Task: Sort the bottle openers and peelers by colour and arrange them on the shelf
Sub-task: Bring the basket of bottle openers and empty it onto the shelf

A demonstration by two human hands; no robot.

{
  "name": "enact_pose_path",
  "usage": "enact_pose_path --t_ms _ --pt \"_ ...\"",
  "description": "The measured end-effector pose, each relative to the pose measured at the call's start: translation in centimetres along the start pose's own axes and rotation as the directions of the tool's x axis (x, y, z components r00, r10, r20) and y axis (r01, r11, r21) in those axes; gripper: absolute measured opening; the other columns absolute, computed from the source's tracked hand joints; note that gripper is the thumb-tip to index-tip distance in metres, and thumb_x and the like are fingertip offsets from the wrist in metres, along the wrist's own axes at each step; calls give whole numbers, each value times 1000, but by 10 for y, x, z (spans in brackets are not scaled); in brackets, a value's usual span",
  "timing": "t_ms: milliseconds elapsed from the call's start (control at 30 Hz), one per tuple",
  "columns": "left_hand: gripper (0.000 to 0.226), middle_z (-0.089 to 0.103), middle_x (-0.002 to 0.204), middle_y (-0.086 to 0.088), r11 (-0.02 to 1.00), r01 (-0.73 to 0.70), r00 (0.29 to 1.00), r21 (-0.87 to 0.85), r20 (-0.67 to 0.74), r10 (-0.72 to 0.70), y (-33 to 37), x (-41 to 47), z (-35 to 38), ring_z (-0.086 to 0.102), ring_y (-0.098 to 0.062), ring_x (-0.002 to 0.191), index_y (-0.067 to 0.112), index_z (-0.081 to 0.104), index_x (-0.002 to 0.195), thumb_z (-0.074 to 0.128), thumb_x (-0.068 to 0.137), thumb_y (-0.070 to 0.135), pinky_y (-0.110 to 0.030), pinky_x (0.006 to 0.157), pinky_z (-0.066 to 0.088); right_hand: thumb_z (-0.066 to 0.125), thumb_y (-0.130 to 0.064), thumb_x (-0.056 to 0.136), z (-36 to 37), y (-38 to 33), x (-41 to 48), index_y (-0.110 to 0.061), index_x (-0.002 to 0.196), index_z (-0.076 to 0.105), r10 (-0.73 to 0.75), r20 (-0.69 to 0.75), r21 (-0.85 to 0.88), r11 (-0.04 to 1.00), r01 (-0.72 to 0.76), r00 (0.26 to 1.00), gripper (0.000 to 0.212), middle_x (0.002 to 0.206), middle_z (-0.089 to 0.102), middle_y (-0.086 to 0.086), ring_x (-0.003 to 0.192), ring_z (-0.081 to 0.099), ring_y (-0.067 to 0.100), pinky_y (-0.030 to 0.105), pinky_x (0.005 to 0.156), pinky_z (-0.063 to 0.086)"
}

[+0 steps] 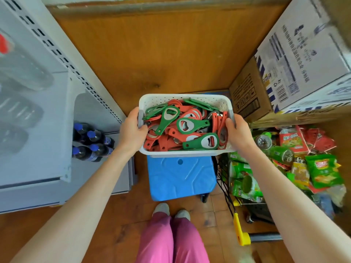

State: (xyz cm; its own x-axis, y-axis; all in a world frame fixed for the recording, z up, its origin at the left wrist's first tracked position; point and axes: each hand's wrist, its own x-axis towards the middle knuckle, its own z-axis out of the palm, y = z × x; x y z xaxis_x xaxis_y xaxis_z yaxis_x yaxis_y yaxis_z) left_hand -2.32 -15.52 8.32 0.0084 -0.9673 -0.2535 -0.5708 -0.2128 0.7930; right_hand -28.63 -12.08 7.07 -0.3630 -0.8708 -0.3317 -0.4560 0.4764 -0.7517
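A white perforated basket [182, 99] is held in mid-air in front of me, above a blue stool. It is full of mixed red and green bottle openers: green bottle openers [201, 142] lie on top of a heap of red bottle openers [163, 144]. My left hand [131, 130] grips the basket's left rim, thumb inside. My right hand [239, 132] grips the right rim, thumb inside too. No peeler can be told apart in the pile.
A blue plastic stool [182, 177] stands below the basket. A grey metal shelf [47, 114] with dark bottles [89, 143] is at the left. Cardboard boxes [292, 67] sit at the right, above a cart of snack packets [303, 168]. The wooden surface [152, 54] lies ahead.
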Motion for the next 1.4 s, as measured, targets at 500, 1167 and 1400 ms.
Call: enact_pose_path --t_ms 500,1167,1400 --pt "32 63 96 -12 963 -266 952 -34 -168 256 162 -141 -135 61 -31 88 8 54 109 49 80 -5 -48 71 53 38 -22 97 -144 -158 -142 -8 93 50 -182 -124 -86 981 173 975 19 80 53 7 68 46 19 29 59 34" --pt "18 51 67 -14 977 -187 868 -102 -482 115 137 -407 -257 41 -23 59 13 53 75 51 75 -5 -30 58 29 38 -14 96 -144 -240 -364 -6 114 54 -573 112 -117 803 584 812 25 93 58 14 79 52 20 32 70 42" --pt "40 67 83 -12 980 -144 780 -136 -625 27 71 -481 -352 63 -34 79 26 60 102 52 72 0 -48 73 53 38 -16 97 -51 -308 -433 -9 112 53 -654 292 -23 724 689 698 23 83 58 1 76 55 17 30 70 45"
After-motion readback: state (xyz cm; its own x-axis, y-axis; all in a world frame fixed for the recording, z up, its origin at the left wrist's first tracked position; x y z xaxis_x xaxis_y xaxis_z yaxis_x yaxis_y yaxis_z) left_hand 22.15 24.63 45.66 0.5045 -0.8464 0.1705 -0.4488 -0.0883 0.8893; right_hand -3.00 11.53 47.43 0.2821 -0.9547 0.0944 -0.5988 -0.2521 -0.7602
